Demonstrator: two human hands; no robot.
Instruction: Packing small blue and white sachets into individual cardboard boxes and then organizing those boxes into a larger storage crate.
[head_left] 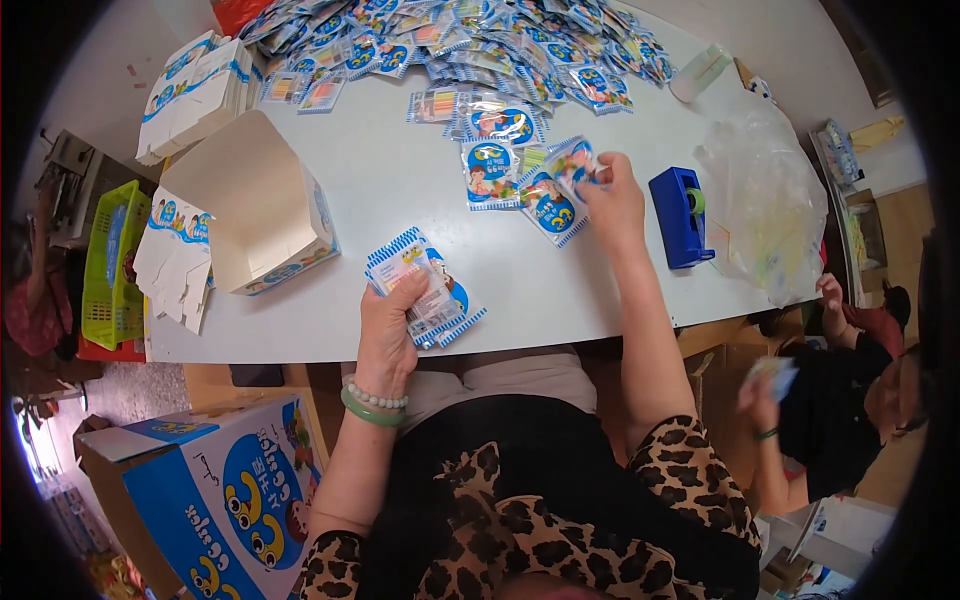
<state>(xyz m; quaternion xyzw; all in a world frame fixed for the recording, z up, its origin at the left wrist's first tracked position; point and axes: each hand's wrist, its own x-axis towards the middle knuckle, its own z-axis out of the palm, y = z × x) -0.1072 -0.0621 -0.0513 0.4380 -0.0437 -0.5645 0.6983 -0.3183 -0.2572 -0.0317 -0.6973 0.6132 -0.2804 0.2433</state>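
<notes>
Left hand (390, 335) clamps a stack of packets (425, 285) at the worktop (400, 190) edge (thumb on top, keeps them squared), right hand (612, 200) pinches 1 loose packet (572, 165) from the spread, open box (262, 205) close by.

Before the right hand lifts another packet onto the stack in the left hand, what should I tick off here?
1. Left hand grips the packet stack firmly: ok.
2. Right hand has a loose packet in its fingers: ok.
3. Only one packet is pinched: cannot tell.
4. Open carton within reach on the table: ok.
5. Tape dispenser clear of the right hand: ok.
</notes>
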